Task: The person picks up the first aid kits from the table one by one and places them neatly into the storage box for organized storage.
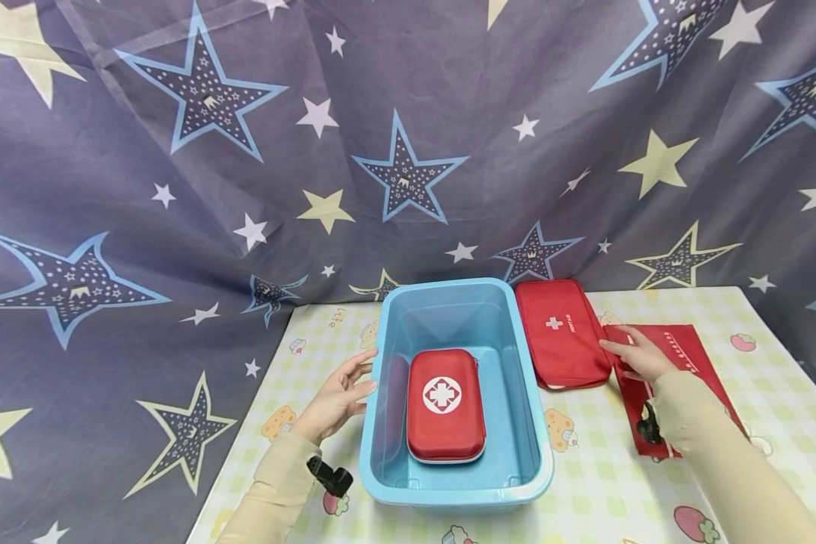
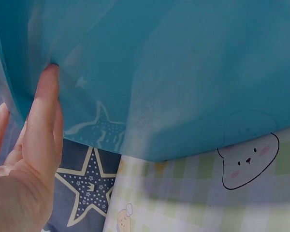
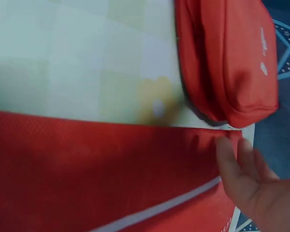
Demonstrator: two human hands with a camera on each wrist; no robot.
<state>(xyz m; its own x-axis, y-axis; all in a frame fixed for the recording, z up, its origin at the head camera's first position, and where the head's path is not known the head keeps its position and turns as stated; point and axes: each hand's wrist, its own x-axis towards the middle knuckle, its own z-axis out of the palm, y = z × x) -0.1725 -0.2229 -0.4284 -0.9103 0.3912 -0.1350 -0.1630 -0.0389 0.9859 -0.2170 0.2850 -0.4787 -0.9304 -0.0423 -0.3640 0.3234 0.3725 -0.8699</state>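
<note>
A sky-blue, rectangular plastic bin with rounded corners (image 1: 457, 496) sits on a tablecloth checked in pale green and cream with cartoon prints (image 1: 598, 468). Inside it, lying toward its left side, is a red rounded case bearing a white cross emblem and edged with a pale rim along its base (image 1: 445, 434). The person's left hand (image 1: 336, 400) is at the bin's left side, its fingers spread and fairly straight, the tips against the blue wall near the rim. Just beyond the bin's right side lies a soft red fabric pouch with a small white cross and lettering (image 1: 561, 359). Next to that, a flat red rectangular piece with white print and a white stripe (image 1: 697, 351) rests on the cloth. The right hand (image 1: 642, 355) is over the near-pouch corner of this flat piece, fingers loosely extended and gripping nothing; whether the fingertips touch either red item cannot be told. Behind the table hangs a dark purple-blue fabric patterned with stars (image 1: 299, 75).
</note>
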